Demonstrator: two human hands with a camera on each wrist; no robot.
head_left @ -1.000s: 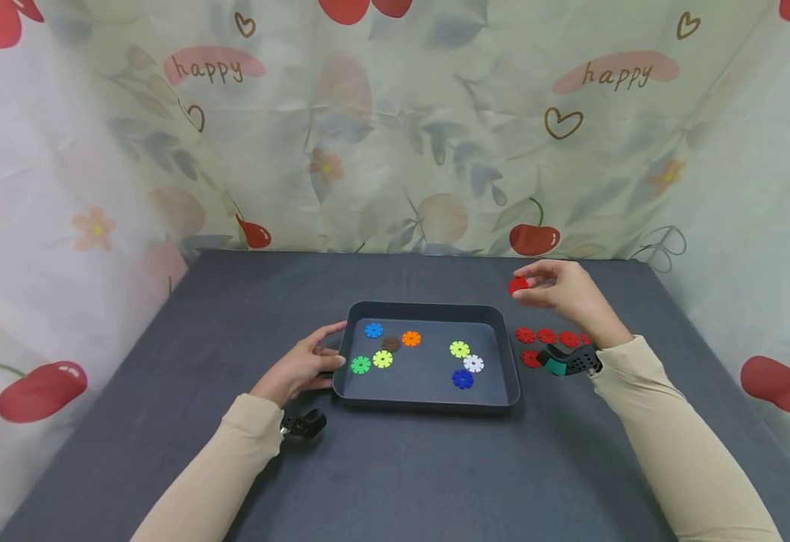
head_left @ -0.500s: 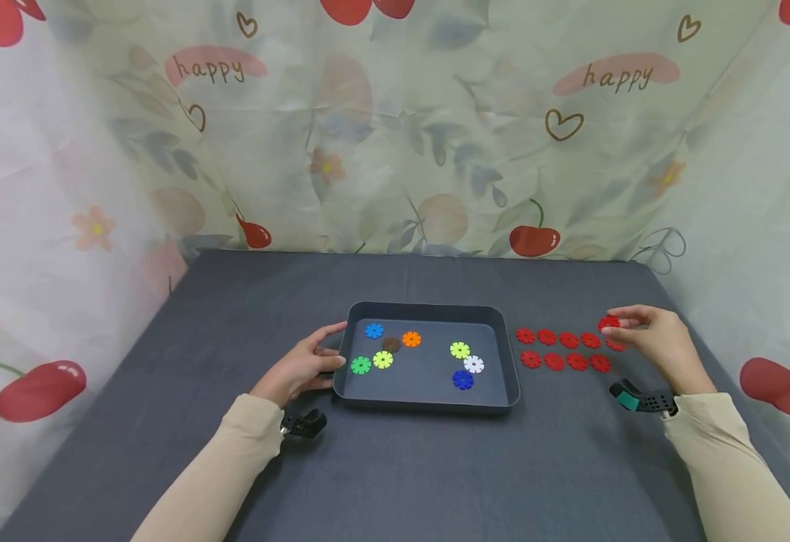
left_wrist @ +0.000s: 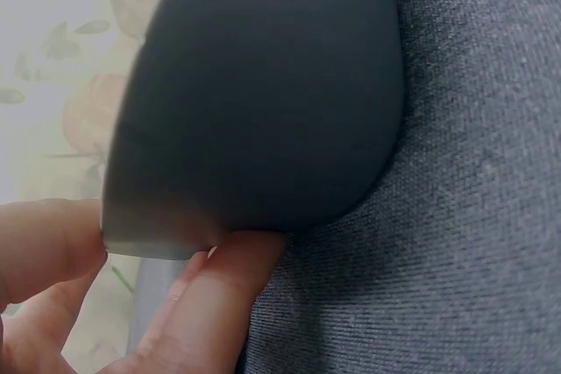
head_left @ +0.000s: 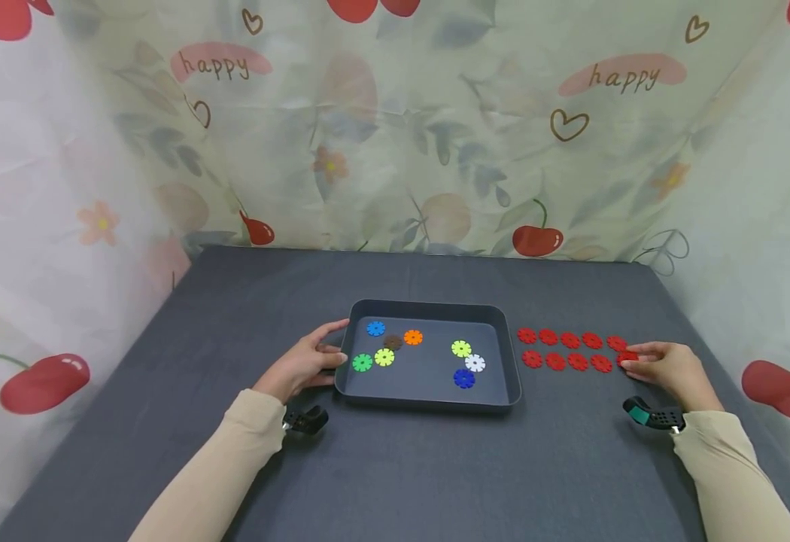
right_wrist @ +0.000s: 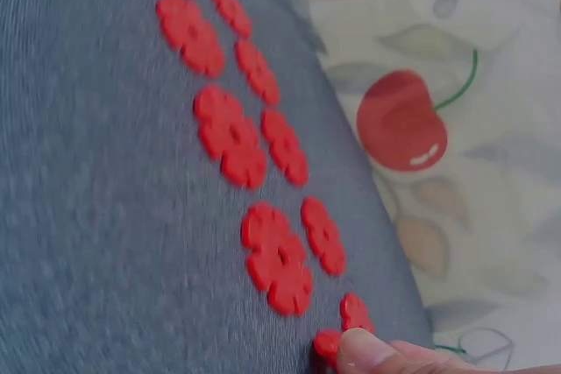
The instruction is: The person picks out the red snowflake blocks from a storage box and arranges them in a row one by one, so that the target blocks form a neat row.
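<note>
My right hand (head_left: pixel 669 370) pinches a red notched plastic disc (head_left: pixel 627 359) at the right end of the nearer of two rows. In the right wrist view the thumb covers part of this disc (right_wrist: pixel 327 345), low over the cloth. Other red discs (head_left: pixel 578 362) lie flat to its left. My left hand (head_left: pixel 303 363) grips the left wall of a dark grey tray (head_left: pixel 429 407), with one digit at the rim and another against the outer wall (left_wrist: pixel 272 111). Inside the tray lie a blue disc (head_left: pixel 376 328), a green disc (head_left: pixel 363 363), an orange disc (head_left: pixel 413 337) and several more.
Dark grey cloth (head_left: pixel 408 474) covers the table. Behind and at both sides hangs a curtain (head_left: pixel 395 150) printed with cherries and leaves. The red rows begin just right of the tray and run toward the table's right side.
My right hand has carried the red disc from behind the rows to the right, then lowered it at the nearer row's right end. My left hand has stayed at the tray.
</note>
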